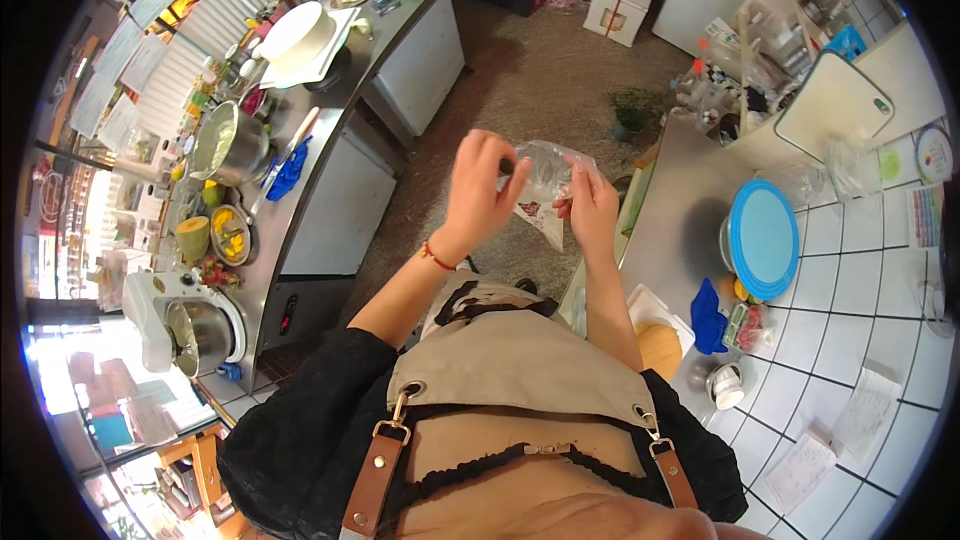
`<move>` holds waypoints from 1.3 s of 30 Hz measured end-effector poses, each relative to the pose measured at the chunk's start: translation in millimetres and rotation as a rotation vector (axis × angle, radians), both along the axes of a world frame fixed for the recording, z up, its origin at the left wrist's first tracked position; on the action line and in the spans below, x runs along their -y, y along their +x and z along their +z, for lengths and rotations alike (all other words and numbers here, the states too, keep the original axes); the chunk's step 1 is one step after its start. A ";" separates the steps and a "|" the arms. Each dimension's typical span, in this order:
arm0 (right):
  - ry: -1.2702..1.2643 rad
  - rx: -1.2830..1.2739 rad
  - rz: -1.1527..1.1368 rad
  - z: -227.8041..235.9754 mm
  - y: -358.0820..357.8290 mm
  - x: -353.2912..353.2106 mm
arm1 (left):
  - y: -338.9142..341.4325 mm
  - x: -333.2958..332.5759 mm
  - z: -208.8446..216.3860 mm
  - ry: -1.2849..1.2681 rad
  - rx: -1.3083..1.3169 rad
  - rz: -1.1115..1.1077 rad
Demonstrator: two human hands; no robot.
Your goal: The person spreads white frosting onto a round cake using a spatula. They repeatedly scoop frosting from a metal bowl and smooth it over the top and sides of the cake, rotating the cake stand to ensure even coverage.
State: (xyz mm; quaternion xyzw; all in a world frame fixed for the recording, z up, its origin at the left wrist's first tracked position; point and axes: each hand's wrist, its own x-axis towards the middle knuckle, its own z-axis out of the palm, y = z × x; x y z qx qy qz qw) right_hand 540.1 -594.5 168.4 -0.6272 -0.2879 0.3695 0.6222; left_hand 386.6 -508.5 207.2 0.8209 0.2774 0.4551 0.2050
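Note:
A clear plastic bag point(547, 178) with dark red marks and a pointed lower corner hangs in front of my apron, between my two hands. My right hand point(592, 202) pinches its right edge between thumb and fingers. At the bag's left edge is my left hand point(478, 188), its fingers curled toward the thumb around something small and dark that I cannot make out. A red bracelet circles my left wrist.
On the left counter stand a mixer point(165, 325), a steel pot point(230, 145), a bowl of yellow fruit pieces point(230, 236) and a white round tub point(298, 37). The right counter holds a blue-lidded bowl point(765, 238) and a blue cloth point(709, 317). A potted plant point(630, 112) stands ahead.

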 end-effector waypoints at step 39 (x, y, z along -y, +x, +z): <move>0.249 -0.141 0.846 22.2 -163.6 -257.7 | -167.4 -273.9 104.8 -0.410 0.761 0.095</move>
